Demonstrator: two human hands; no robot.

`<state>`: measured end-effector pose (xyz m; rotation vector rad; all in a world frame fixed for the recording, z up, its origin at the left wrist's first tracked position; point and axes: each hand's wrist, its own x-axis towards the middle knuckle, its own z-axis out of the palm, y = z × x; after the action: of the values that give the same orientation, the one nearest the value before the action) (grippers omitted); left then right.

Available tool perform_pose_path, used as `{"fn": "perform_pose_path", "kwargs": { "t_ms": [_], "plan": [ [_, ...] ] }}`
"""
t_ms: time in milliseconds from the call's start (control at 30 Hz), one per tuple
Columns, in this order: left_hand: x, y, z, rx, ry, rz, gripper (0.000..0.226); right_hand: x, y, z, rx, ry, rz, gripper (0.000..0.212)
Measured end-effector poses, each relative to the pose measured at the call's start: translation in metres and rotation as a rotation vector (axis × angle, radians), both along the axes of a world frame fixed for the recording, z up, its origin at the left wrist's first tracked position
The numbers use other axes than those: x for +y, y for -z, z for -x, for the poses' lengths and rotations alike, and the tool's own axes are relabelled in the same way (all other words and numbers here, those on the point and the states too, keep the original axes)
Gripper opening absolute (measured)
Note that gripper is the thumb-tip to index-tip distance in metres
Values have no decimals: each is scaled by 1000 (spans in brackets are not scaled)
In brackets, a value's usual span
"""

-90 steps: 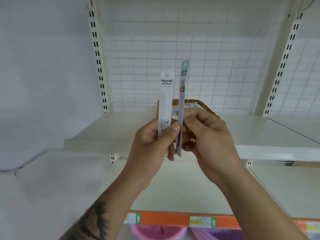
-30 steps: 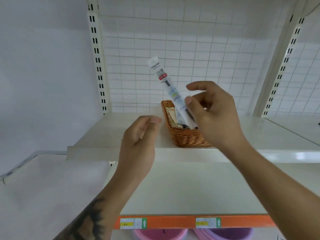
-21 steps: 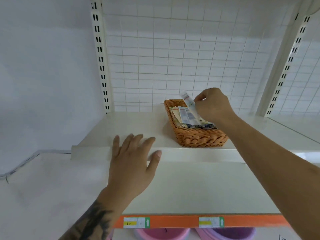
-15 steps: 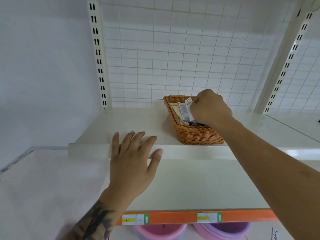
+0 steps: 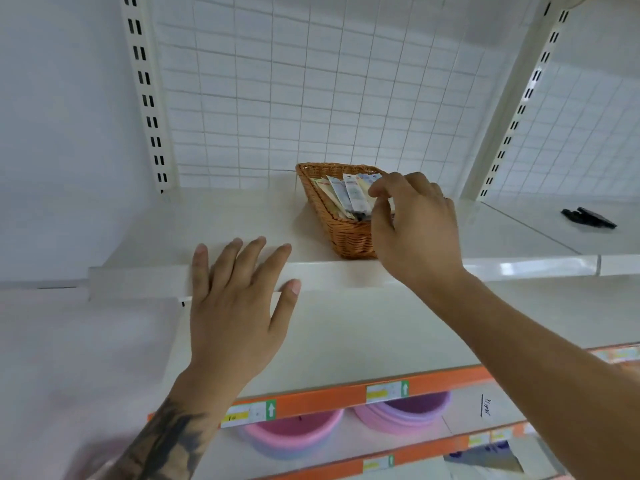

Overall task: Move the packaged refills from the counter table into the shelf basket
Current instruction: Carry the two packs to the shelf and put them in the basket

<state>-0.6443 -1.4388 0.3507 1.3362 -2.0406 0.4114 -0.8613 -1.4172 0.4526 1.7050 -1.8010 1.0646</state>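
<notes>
A brown wicker basket (image 5: 346,233) stands on the upper white shelf (image 5: 221,220), near its front edge. Several packaged refills (image 5: 349,195) lie side by side in it, leaning toward the back rim. My right hand (image 5: 415,230) hovers over the basket's right half with loosely curled fingers. Its index finger and thumb are apart, just beside the packets, and hold nothing I can see. It hides the basket's right side. My left hand (image 5: 235,299) rests flat, fingers spread, on the shelf's front lip to the left of the basket.
A white wire-grid back panel (image 5: 311,98) and slotted uprights rise behind the shelf. A small black object (image 5: 588,218) lies on the neighbouring shelf to the right. Below are orange price rails (image 5: 329,398) and pink (image 5: 291,438) and purple tubs (image 5: 405,414).
My right hand lowered the refill packet into the basket, let it go and drew back slightly. My left hand, empty after handing over, settled flat on the shelf lip.
</notes>
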Motion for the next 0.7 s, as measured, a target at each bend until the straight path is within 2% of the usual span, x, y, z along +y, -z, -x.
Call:
{"fn": "perform_pose_path", "kwargs": {
  "t_ms": [133, 300, 533, 700],
  "plan": [
    [19, 0, -3, -39, -47, -91, 57, 40, 41, 4, 96, -134, 2, 32],
    [78, 11, -8, -50, -184, -194, 57, 98, 90, -1, 272, -254, -108, 43],
    [212, 51, -15, -90, -363, -293, 59, 171, 155, -8, 293, -436, -234, 51],
    [334, 93, -37, -168, -549, -491, 63, 235, 207, -41, 412, -658, -368, 54]
  ]
}}
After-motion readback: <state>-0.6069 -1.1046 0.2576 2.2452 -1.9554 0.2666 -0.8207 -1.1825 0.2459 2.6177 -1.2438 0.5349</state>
